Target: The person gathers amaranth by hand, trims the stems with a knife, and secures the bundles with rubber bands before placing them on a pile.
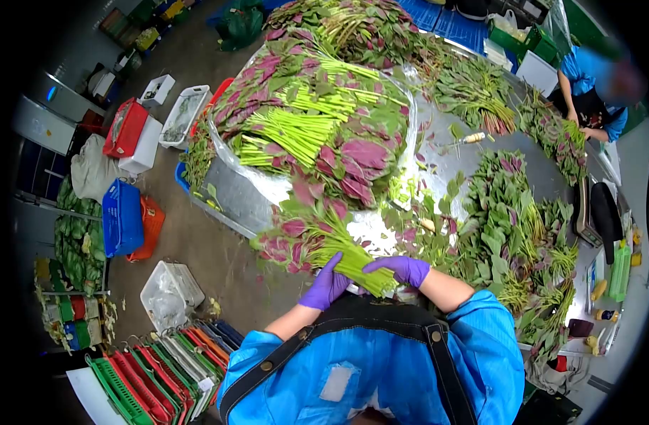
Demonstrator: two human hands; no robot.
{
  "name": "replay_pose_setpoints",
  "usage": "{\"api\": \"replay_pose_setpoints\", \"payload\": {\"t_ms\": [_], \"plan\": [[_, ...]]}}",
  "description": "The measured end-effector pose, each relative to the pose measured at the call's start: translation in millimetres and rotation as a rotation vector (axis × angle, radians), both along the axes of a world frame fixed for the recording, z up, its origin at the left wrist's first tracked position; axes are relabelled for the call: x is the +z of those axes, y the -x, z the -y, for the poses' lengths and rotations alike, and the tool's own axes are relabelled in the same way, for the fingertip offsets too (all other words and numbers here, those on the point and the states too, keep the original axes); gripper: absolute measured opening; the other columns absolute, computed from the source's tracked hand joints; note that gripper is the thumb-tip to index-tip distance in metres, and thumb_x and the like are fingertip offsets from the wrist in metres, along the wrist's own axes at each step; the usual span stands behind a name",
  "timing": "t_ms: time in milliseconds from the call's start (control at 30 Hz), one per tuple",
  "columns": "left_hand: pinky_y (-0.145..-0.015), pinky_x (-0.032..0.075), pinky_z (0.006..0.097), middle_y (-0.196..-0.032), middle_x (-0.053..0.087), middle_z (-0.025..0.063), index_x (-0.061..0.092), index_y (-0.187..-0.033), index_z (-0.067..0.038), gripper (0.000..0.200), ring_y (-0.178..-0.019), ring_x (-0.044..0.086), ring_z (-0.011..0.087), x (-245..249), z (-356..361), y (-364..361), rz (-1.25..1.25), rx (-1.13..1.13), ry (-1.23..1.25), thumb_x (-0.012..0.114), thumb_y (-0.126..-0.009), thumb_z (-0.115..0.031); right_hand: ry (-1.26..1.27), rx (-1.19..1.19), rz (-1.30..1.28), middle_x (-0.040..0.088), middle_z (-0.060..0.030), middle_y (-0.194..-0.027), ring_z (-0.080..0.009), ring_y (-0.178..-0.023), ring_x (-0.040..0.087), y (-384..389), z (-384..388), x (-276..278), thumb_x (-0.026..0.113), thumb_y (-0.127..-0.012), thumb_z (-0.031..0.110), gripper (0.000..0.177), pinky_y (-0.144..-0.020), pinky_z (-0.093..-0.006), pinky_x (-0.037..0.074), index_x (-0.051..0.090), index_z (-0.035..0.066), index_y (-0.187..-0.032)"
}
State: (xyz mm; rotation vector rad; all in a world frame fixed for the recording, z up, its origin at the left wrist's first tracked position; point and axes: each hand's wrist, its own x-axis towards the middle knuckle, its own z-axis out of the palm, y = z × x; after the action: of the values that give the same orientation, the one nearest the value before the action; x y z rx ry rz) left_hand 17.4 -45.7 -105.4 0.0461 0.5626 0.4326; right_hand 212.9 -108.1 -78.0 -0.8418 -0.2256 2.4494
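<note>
A bunch of amaranth (345, 255), with green stems and purple-green leaves, is held close in front of my apron. Its leafy end points left and away, its cut stems toward me on the right. My left hand (326, 285), in a purple glove, is closed around the underside of the bunch. From the right, my right hand (403, 270), also gloved, grips the stems near their ends. Just beyond the bunch, a large heap of amaranth (296, 127) lies on clear plastic on the metal table (232, 195).
More amaranth (498, 212) covers the table's right side. A wooden-handled tool (471, 138) lies mid-table. At the far right a co-worker (593, 92) handles another bunch. On the left floor stand a blue crate (121, 218), a white crate (170, 294) and several stacked crates (158, 375).
</note>
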Motion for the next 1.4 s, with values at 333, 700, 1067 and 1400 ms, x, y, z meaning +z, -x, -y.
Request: {"api": "replay_pose_setpoints", "payload": {"t_ms": [333,700,1067,1400], "plan": [[-0.096,0.037,0.0361,-0.121,0.049,0.0169,0.039,-0.127,-0.003,0.067,-0.113,0.048,0.0254,91,-18,21,-0.621,-0.912,-1.526,0.070,-0.072,-0.024,-0.180,-0.113,0.000,0.062,-0.0151,-0.098,-0.0183,-0.083,0.062,-12,17,-16,0.059,-0.080,0.020,0.046,-0.074,-0.0291,0.050,0.047,-0.003,-0.118],[-0.063,0.047,0.0395,-0.085,0.060,0.0121,0.034,-0.133,-0.017,0.083,-0.072,0.060,0.0306,32,-53,-65,-0.361,-0.971,-2.421,0.072,-0.060,-0.027,-0.234,0.044,0.221,0.063,-0.0090,-0.090,-0.0148,-0.072,0.061,-39,-9,-22,0.051,-0.088,0.036,0.045,-0.067,-0.0264,0.050,0.052,-0.002,-0.112],[-0.075,0.046,0.0292,-0.092,0.063,0.0046,0.048,-0.115,0.000,0.065,-0.084,0.058,0.0157,119,-93,-61,-0.361,-0.756,-1.719,0.071,-0.054,-0.005,-0.424,-0.057,1.926,0.058,-0.0156,-0.079,-0.0319,-0.076,0.057,-109,45,-96,0.062,-0.069,0.016,0.025,-0.068,-0.0387,0.045,0.054,0.004,-0.089],[-0.070,0.047,0.0267,-0.083,0.061,0.0051,0.054,-0.104,-0.001,0.047,-0.077,0.057,0.0130,100,-81,-79,-0.251,-0.905,-1.133,0.064,-0.059,0.000,-1.055,-0.701,1.700,0.057,-0.0152,-0.084,-0.0320,-0.075,0.057,-41,43,32,0.061,-0.078,0.029,0.033,-0.064,-0.0375,0.046,0.051,0.006,-0.099]]}}
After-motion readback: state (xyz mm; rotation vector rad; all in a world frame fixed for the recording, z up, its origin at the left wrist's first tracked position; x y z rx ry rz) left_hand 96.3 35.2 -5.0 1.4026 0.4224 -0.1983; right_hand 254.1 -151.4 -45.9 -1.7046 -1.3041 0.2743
